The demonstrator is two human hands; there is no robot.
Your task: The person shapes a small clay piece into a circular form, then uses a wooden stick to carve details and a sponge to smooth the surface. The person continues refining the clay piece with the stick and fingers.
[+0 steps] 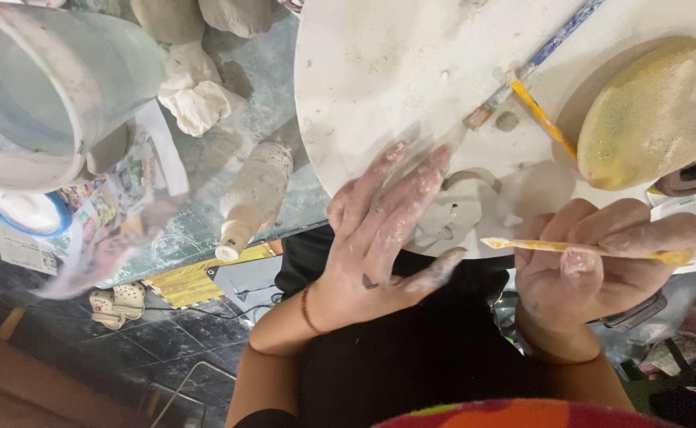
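Stick (578, 249) in rt hand (594, 265)

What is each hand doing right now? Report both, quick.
Left hand: open, fingers spread, holding nothing, resting at the edge of the white round board.
Right hand: closed on a thin yellow wooden tool.

Pottery workshop: clay lumps (197, 99), slip-smeared round board (380, 71).

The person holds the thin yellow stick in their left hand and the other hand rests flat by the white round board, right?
Not quite. The head view shows the thin yellow stick in the right hand; the left hand rests flat by the white round board.
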